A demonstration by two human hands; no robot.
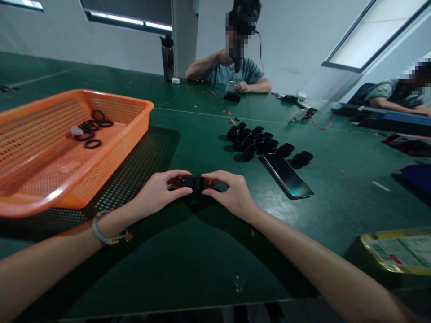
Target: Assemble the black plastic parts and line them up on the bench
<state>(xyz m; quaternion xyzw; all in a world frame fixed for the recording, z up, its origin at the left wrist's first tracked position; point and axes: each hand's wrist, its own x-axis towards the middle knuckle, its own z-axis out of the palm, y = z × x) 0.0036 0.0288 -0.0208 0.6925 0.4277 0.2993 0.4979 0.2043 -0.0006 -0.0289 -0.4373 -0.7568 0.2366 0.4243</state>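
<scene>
Between my two hands, just above the green table (215, 269), is a small black cylindrical fitting (194, 182). My left hand (164, 188) pinches its left end between thumb and fingers. On the other end, my right hand (230, 190) has its thumb and fingertips closed. A raised ring or collar shows around the fitting's middle; fine detail is too dark to make out. Several similar black fittings (257, 140) stand in a cluster beyond my right hand. Black rubber rings (92, 143) lie inside the orange basket (144, 110) to the left, along with a small clear piece.
A phone (288, 176) lies right of my hands, close to the fittings. At the right edge sits a gold-rimmed package (397, 251). Across the table, a person (232, 74) works with a tool near a dark bottle (167, 58). Another person (390, 96) sits far right.
</scene>
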